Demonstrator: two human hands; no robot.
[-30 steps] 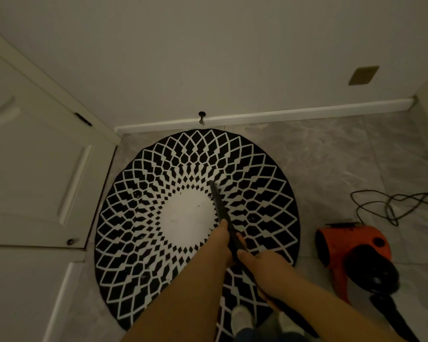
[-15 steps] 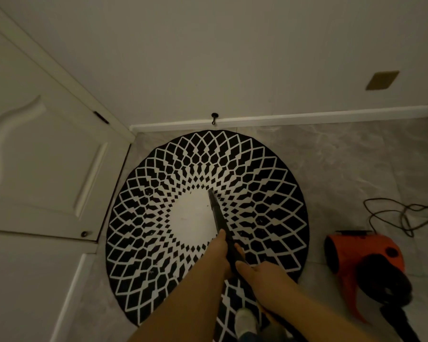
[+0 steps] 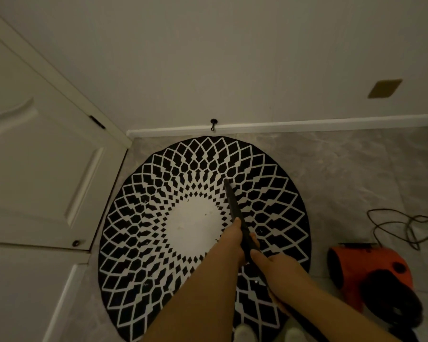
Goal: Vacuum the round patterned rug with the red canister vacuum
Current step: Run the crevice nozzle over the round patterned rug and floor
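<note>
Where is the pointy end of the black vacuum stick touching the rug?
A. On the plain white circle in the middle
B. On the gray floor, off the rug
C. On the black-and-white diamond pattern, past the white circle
C: the black nozzle, held by both hands, ends with its tip on the diamond pattern of the rug, beyond the white center.

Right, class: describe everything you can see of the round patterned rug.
The round rug lies flat on grey marbled floor tiles, near the baseboard and a white door. It is black with white diamond lattice lines radiating from a plain white centre carrying small specks. It looks like low pile. A dark vacuum nozzle, held by both hands, points at its patterned ring. Feet in pale footwear stand at its near edge.
</note>
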